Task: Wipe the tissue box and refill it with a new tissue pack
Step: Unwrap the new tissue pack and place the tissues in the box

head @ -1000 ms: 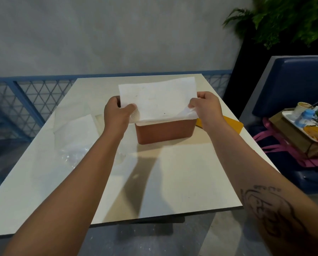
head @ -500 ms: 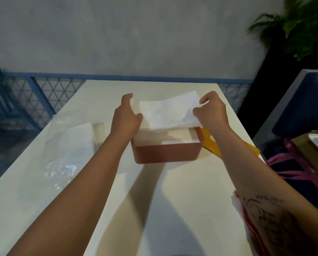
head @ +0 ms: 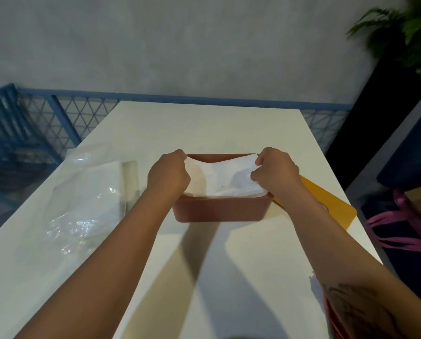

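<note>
White tissues (head: 225, 182) sag half into brown box (head: 219, 211); left hand (head: 167, 176) and right hand (head: 275, 171) pinch the ends with curled fingers. Best to push both ends down evenly, keeping corners flat.

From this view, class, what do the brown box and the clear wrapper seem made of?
The brown box looks like matte plastic: smooth walls, rounded corners. The clear wrapper is likely thin glossy plastic film: crinkled, bright glints, something white showing through.

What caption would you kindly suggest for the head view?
A tissue held over the box by left hand and right hand.
</note>
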`<state>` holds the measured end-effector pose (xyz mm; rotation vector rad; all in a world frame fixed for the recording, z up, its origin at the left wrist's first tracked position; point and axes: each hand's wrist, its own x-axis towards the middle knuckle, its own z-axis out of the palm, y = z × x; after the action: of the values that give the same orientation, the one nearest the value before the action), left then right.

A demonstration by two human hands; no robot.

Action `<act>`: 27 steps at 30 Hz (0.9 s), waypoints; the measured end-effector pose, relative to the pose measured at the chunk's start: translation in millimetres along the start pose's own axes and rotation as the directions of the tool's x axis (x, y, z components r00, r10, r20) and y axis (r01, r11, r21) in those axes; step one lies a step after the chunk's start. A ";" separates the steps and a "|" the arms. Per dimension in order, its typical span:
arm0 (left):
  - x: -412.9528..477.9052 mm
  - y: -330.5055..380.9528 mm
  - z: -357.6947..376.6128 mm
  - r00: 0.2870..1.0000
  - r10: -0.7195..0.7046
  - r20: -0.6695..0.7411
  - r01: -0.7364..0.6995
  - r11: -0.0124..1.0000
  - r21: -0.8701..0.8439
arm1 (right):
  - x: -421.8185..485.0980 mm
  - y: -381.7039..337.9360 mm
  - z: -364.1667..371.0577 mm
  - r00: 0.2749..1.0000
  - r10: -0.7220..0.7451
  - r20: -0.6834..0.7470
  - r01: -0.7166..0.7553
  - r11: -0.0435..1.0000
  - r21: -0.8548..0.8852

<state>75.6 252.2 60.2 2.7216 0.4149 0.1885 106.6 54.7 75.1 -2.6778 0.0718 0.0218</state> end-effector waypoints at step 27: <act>0.0 20.3 9.0 0.942 0.149 0.301 -0.195 0.972 0.129 | -10.2 -30.6 0.0 0.910 -0.272 0.314 0.364 0.886 -0.287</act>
<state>82.5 231.1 59.8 2.8793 0.1099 -0.2054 98.0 82.6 89.1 -2.9659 -0.5084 0.3161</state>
